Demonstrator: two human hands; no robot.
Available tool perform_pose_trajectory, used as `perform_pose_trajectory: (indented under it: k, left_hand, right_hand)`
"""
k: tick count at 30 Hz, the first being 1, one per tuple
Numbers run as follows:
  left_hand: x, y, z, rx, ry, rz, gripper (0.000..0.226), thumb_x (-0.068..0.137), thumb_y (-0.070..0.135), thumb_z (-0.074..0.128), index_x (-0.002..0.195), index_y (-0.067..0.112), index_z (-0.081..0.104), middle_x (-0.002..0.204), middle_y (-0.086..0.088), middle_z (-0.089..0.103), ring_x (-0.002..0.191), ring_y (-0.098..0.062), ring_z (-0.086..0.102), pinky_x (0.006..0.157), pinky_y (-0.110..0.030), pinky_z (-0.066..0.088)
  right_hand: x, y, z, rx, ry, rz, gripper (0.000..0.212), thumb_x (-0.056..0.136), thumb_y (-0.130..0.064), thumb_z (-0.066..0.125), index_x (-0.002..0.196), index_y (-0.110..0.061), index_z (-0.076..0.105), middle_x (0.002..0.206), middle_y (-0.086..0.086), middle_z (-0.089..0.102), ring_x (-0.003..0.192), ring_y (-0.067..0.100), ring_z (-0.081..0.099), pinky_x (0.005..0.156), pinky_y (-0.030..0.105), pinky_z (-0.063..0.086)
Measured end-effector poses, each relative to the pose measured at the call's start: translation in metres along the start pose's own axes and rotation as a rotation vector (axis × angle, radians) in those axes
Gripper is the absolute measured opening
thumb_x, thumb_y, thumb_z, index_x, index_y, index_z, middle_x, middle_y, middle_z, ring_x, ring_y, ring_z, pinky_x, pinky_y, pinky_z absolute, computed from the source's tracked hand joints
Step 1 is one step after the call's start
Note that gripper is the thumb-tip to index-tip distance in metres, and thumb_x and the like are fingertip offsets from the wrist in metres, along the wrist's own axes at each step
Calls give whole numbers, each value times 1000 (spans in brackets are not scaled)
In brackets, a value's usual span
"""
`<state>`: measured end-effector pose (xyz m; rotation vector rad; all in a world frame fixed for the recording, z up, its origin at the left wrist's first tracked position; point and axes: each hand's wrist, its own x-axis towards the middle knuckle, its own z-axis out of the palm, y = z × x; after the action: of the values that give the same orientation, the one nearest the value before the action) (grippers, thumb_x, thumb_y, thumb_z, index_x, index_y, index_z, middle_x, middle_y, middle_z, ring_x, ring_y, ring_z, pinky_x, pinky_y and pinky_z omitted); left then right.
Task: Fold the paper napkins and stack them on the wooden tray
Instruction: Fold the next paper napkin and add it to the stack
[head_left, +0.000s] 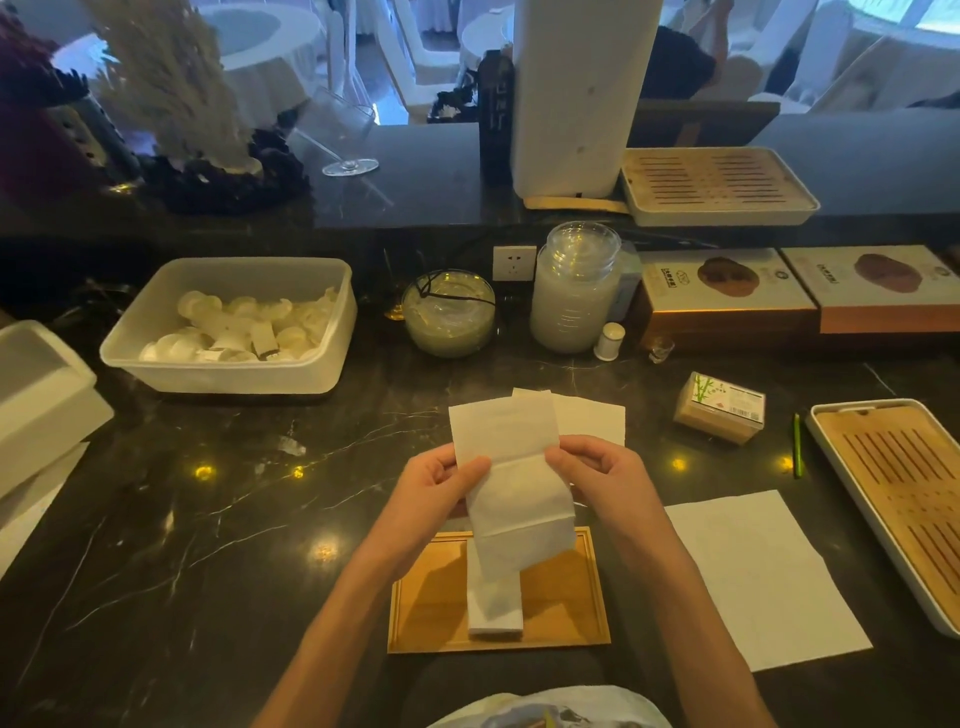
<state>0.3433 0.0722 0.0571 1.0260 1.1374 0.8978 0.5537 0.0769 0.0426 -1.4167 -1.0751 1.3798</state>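
Observation:
A long white paper napkin strip (511, 483) hangs in the air above the flat wooden tray (431, 597). My left hand (441, 493) pinches its left edge and my right hand (597, 480) pinches its right edge, at a crease about halfway up. The strip's lower end droops over a small stack of folded napkins (496, 616) lying on the tray. A large unfolded napkin (758, 577) lies flat on the dark counter to the right. Behind my hands, more flat napkins (592, 418) lie on the counter.
A slatted bamboo tray in a white rim (826, 441) lies at the far right, with a green pencil (797, 452) and a toothpick box (719, 413) near it. A plastic tub (156, 364), a glass bowl (449, 314) and a jar (574, 291) stand behind.

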Motion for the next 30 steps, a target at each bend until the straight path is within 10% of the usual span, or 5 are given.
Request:
perform_pose_trajectory:
  k: [18,30]
  left_hand:
    - [1,14,-1,7,-19,120,26,99,16,59,106,35,76,109,6,76,103,-17,73,70,-22,61]
    - [-3,13,5,-153,-126,-92,37,92,60,53,121,40,65,124,-3,71,112,-28,71,77,-37,63]
  right_hand:
    - [-1,-18,-7,183,12,76,14,92,-16,70,90,-28,77,92,-14,75,97,21,71,65,26,61]
    - [-3,-33,-8,20,74,-197,28,98,-4,57,83,-23,71,90,-21,72,95,-6,67,62,13,56]
